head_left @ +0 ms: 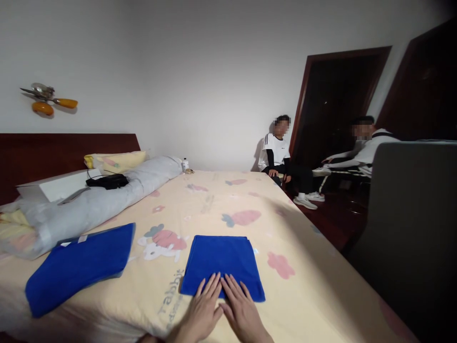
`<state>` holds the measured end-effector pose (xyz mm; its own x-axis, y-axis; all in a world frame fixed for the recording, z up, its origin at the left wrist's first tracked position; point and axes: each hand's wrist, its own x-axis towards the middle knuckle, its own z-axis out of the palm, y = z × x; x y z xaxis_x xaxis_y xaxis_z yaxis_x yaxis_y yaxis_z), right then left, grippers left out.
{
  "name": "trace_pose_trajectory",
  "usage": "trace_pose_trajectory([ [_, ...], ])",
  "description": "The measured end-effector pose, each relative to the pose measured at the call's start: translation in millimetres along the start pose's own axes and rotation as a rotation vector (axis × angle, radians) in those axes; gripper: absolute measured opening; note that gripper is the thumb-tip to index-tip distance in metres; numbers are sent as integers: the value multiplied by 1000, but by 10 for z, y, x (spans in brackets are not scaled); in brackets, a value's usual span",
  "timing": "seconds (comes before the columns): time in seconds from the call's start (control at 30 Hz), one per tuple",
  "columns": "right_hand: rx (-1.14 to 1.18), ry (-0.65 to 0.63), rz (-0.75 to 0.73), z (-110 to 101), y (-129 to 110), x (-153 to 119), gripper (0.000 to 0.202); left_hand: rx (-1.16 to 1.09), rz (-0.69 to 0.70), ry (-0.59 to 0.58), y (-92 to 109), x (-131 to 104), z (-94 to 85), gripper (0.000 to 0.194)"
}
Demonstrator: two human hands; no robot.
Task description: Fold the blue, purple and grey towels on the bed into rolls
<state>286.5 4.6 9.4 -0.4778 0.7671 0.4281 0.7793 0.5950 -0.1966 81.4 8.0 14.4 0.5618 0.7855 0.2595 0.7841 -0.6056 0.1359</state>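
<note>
A folded blue cloth (223, 257) lies flat on the patterned bed sheet (303, 290), in front of me. Both hands rest on its near edge, side by side, with the thumbs almost touching. My left hand (206, 307) lies palm down with its fingers stretched out over the cloth. Beside it, my right hand (241, 302) is also flat, fingers slightly spread on the cloth. Neither hand grips anything. Further left, a second blue cloth (84, 267) with white tags lies on the bed, its outline uneven.
A rolled grey quilt (143, 178) with a black item (107, 181) and a white box (59, 186) runs along the headboard (71, 145). A small bottle (185, 165) stands at the far edge. Two people sit beyond; a dark chair back (410, 214) is at right.
</note>
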Motion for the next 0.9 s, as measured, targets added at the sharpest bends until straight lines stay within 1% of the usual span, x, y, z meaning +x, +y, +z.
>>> trace_pose_trajectory([
  [0.07,21,-66,49,-68,123,-76,59,-3,-51,-53,-142,-89,-73,68],
  [0.13,44,-109,121,-158,323,-192,56,-1,-112,-92,-357,-220,-167,65],
  [0.2,77,-147,174,-225,520,-306,54,-8,-144,-131,-557,-342,-248,62],
  [0.27,106,-155,203,-243,667,-388,53,-19,-147,-147,-696,-420,-293,59],
  [0.33,121,-119,196,-222,759,-432,56,-22,-127,-127,-773,-451,-301,59],
  [0.43,100,-7,126,-179,832,-451,57,11,-87,-31,-832,-447,-273,64],
  [0.5,38,59,83,-176,853,-446,50,63,-66,46,-858,-437,-259,64],
  [0.57,-39,104,78,-198,854,-432,41,118,-61,104,-872,-430,-270,61],
  [0.63,-77,116,81,-243,836,-414,36,142,-58,133,-868,-428,-313,60],
  [0.7,-62,114,69,-311,800,-397,33,126,-44,150,-845,-439,-381,61],
  [0.8,16,95,70,-448,715,-389,28,54,-23,160,-796,-492,-489,60],
  [0.9,142,41,116,-581,620,-403,27,-62,-71,137,-770,-566,-546,51],
])
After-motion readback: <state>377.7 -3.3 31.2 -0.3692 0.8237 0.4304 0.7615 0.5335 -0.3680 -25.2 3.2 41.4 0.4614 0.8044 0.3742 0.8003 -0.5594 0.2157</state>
